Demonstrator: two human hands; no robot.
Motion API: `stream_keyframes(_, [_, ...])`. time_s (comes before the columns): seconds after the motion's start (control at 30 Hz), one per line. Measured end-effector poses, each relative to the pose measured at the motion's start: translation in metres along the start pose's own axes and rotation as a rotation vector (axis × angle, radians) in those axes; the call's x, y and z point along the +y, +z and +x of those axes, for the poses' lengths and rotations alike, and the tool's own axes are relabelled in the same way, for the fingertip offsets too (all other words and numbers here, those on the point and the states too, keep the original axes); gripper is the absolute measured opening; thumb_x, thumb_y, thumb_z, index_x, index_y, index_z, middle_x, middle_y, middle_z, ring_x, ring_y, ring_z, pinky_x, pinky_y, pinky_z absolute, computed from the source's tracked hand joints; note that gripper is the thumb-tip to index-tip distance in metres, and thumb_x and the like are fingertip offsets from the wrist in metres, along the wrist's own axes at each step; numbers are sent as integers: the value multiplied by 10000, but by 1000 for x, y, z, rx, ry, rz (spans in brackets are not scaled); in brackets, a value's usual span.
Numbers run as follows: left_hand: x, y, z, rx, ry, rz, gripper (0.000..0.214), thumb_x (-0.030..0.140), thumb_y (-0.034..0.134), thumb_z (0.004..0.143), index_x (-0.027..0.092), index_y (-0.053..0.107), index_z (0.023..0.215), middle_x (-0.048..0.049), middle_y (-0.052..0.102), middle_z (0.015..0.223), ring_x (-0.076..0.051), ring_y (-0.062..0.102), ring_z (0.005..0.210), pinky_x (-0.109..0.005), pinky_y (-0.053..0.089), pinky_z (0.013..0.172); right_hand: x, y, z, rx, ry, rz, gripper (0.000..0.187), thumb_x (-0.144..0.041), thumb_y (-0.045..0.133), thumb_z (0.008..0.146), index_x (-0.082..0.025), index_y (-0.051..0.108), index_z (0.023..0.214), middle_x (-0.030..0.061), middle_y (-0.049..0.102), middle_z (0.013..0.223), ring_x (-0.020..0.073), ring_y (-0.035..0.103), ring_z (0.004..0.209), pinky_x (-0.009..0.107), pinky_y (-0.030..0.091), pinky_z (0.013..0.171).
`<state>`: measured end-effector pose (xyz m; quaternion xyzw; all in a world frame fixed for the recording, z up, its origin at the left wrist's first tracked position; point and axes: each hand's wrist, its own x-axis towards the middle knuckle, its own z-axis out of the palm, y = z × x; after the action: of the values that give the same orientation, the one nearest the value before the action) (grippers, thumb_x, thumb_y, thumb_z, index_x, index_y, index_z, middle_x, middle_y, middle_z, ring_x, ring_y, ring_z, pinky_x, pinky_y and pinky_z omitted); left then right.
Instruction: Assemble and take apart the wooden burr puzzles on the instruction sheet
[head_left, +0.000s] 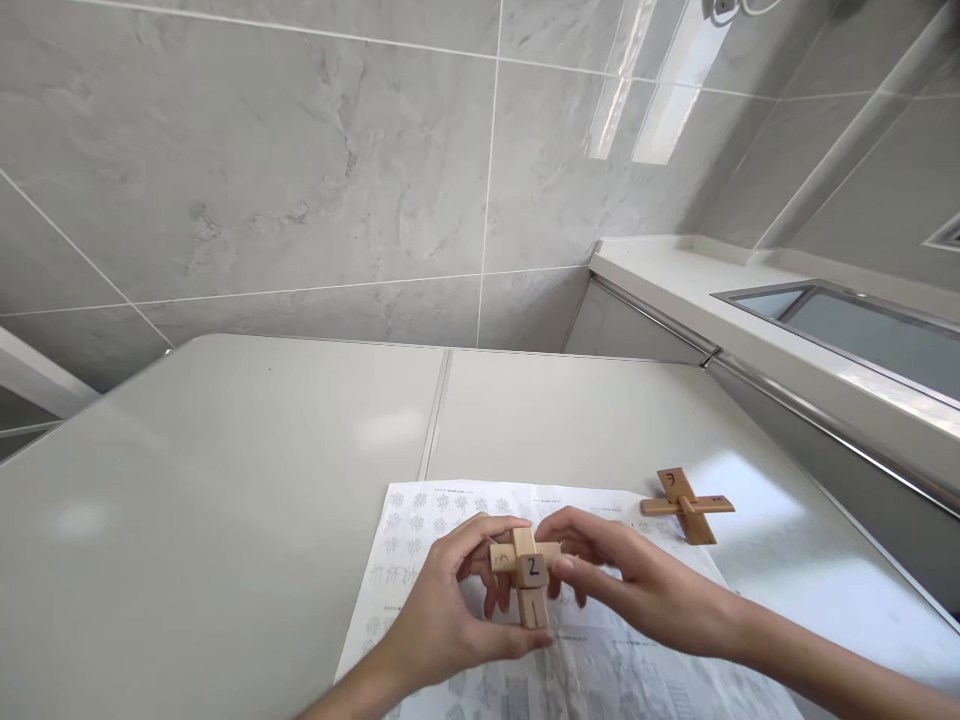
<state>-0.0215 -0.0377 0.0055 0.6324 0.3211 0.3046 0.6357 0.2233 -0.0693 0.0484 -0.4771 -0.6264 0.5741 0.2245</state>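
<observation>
Both of my hands hold a small wooden puzzle cross (529, 580) of interlocked blocks, one block marked with a "2". My left hand (450, 610) grips it from the left, thumb under the lower block and fingers curled over the top. From the right, my right hand (630, 580) pinches the cross's right arm with its fingertips. The cross is held just above a printed instruction sheet (450, 520) that lies on the white table (262, 470).
A second wooden cross (686, 505), with pen marks on it, lies on the table to the right of the sheet. Grey tiled wall stands behind the table. A white counter with a sink (862, 320) runs along the right.
</observation>
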Motion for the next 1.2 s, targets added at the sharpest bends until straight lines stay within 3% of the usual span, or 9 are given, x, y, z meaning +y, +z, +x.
stream_keyframes(0.1, [0,-1,-1,-11,-59,-75,742,303,1019,675,268,667,1327,-3,664,957,-141,578,741,-294,555,714,-2,0,-2,58,-71,-353,270,-464,516,1108,-238,628,1011,44,700,962,205,595,800,345,450,722])
stream_keyframes(0.17, [0,-1,-2,-23,-71,-70,757,267,1016,669,273,657,1336,26,629,883,-138,565,734,-302,550,745,-4,3,-3,36,-78,-358,332,-474,478,1110,-230,588,913,36,664,888,193,555,748,331,416,678])
stream_keyframes(0.43, [0,-1,-3,-82,-95,-44,765,190,988,647,294,670,1335,49,562,847,-135,563,728,-261,475,662,-8,27,-5,-40,160,298,468,-617,541,1024,-221,526,775,-15,565,633,165,547,611,345,480,737])
stream_keyframes(0.63, [-4,-6,-1,-66,-209,-40,1044,374,1003,710,358,437,1587,-35,666,1103,-143,545,773,-285,460,703,11,34,-9,152,169,643,507,-655,620,982,-194,589,771,0,574,668,144,506,587,279,429,580])
stream_keyframes(0.7, [-6,-7,0,-22,-205,-31,1013,414,988,735,349,425,1575,-14,650,1042,-132,510,736,-289,436,709,20,31,-13,243,223,764,481,-616,647,985,-188,598,772,-6,565,683,125,483,580,251,406,551])
stream_keyframes(0.83, [-9,-9,2,44,-185,-95,794,513,929,798,320,496,1435,24,548,946,-117,432,696,-278,394,676,39,16,-18,446,315,990,378,-515,709,1002,-198,609,821,-12,586,775,99,489,593,210,415,532])
stream_keyframes(0.97, [-4,-12,3,104,-198,-167,452,542,858,872,264,562,1070,73,340,787,-114,271,668,-263,336,669,53,2,-15,613,260,1106,293,-421,785,968,-188,637,868,4,613,798,96,517,579,195,461,509])
stream_keyframes(1.07, [-1,-14,6,165,-145,-250,522,513,820,897,226,396,795,75,291,728,-114,216,639,-269,262,620,55,-2,-12,720,278,1168,269,-355,763,978,-173,631,831,15,612,762,94,519,541,189,455,456])
stream_keyframes(1.2, [-3,-18,9,187,-162,-347,646,475,776,906,229,213,706,92,202,601,-113,124,584,-295,177,571,56,-2,-7,813,292,1238,258,-292,683,1025,-155,632,813,23,614,737,90,526,524,175,449,420])
